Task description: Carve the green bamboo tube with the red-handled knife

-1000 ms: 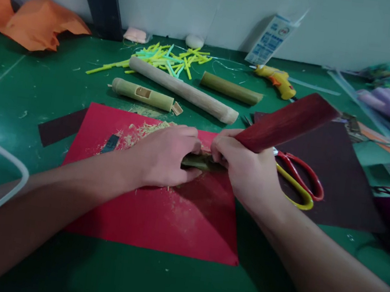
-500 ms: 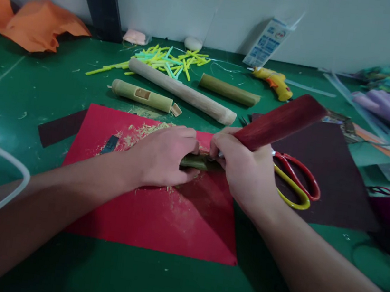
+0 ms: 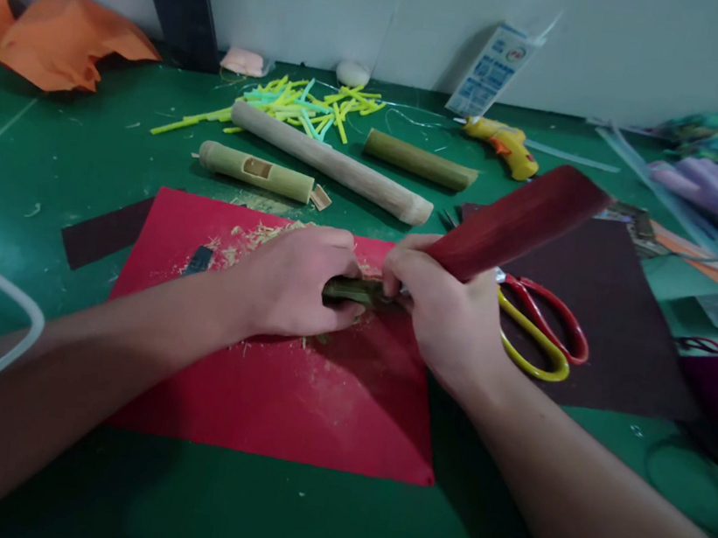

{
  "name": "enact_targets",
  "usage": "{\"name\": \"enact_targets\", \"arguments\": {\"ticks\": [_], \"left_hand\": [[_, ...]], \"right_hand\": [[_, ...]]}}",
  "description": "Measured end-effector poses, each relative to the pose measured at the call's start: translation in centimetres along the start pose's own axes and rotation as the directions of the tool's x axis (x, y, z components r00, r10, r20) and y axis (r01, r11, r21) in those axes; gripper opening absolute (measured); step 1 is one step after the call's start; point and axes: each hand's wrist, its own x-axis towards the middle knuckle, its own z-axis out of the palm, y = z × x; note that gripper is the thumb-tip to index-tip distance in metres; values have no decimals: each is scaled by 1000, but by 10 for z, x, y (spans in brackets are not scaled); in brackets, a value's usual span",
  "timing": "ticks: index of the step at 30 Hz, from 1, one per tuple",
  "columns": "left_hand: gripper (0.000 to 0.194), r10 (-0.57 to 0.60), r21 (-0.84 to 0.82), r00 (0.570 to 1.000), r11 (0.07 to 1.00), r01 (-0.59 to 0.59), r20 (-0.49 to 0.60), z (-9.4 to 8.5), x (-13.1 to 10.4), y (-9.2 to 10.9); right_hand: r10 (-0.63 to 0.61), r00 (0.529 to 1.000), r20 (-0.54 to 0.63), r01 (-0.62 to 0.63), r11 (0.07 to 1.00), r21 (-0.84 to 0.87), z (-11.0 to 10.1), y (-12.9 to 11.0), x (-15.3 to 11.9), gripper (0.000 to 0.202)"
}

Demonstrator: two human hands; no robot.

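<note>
My left hand is wrapped round a short greenish bamboo piece above a red sheet. My right hand grips a tool with a wide dark red handle, which slants up to the right. The tool's working end sits at the right end of the bamboo, mostly hidden by my fingers. Pale shavings lie on the sheet behind my left hand, beside a small dark piece.
Scissors lie on a dark sheet at the right. Behind the red sheet are a notched bamboo tube, a long pale stick, another bamboo piece, yellow-green sticks and a yellow glue gun.
The view has shifted slightly. The bamboo piece looks turned a little in my left hand, and the red handle leans slightly lower. Both hands keep their hold.
</note>
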Motion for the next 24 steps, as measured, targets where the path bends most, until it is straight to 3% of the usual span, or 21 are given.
{"name": "enact_targets", "arguments": {"ticks": [4, 15, 24], "left_hand": [[18, 7, 40, 1000, 999, -7, -21, 0, 0, -1], [19, -36, 120, 999, 992, 35, 6, 1, 1, 2], [20, -63, 34, 997, 998, 61, 49, -3, 3, 3]], "right_hand": [[15, 998, -53, -15, 1000, 10, 3, 2, 2, 22], [24, 998, -60, -25, 1000, -15, 3, 1, 3, 28], [44, 998, -39, -45, 998, -45, 4, -4, 0, 27]]}}
